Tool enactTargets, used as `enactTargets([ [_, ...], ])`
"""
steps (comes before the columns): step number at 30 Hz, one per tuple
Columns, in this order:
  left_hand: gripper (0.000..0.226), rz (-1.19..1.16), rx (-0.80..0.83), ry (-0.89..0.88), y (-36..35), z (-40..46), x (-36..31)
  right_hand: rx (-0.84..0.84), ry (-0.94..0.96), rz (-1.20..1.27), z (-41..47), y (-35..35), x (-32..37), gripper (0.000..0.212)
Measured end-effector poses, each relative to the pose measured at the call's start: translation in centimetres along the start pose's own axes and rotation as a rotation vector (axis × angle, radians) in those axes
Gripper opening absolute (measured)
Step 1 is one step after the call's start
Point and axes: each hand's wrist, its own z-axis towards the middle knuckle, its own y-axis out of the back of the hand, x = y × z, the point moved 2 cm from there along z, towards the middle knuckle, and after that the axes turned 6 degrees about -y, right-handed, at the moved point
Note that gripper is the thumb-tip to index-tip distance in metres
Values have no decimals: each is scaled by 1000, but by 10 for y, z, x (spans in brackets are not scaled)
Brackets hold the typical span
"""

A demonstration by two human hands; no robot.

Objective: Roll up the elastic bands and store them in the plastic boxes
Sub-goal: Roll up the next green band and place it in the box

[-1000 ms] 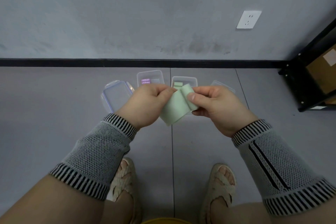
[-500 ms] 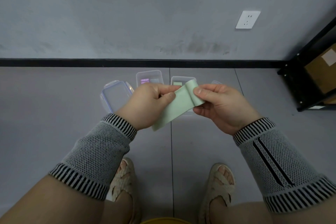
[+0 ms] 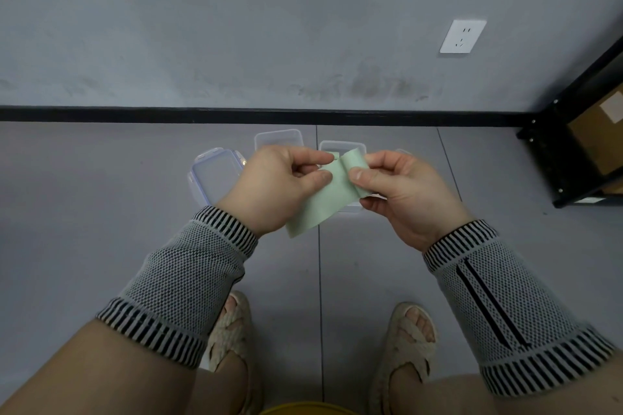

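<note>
A pale green elastic band (image 3: 328, 199) hangs flat between both hands above the floor. My left hand (image 3: 276, 185) pinches its left edge between thumb and fingers. My right hand (image 3: 401, 189) pinches the upper end, where the band curls over at the top. Its loose lower end points down toward my left wrist. Behind the hands, two clear plastic boxes stand on the floor: the left box (image 3: 278, 138) is mostly hidden by my left hand, the right box (image 3: 340, 146) shows a bit of green inside.
A clear lid (image 3: 214, 175) lies on the floor left of the boxes; another lid edge (image 3: 403, 152) peeks out behind my right hand. A black shelf (image 3: 573, 145) with cardboard boxes stands at the right. The grey wall carries a socket (image 3: 462, 36). My sandalled feet are below.
The band's upper end has been turned over a little more at my right fingertips. Both hands have stayed close together in front of the boxes, and the lower end now hangs shorter.
</note>
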Motion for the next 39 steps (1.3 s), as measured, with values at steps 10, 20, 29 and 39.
enactTargets([
  [10,28,-104,27,22,-6,1,5,-34,107,-105,1,-6,-2,19],
  [20,24,-239,113,118,-9,0,9,-11,182,-233,-1,-7,-1,19],
  [29,10,-316,53,118,-9,1,10,-9,170,-185,1,-8,-4,23],
  [39,4,-457,-1,134,-2,5,11,42,60,37,2,-2,-3,33],
])
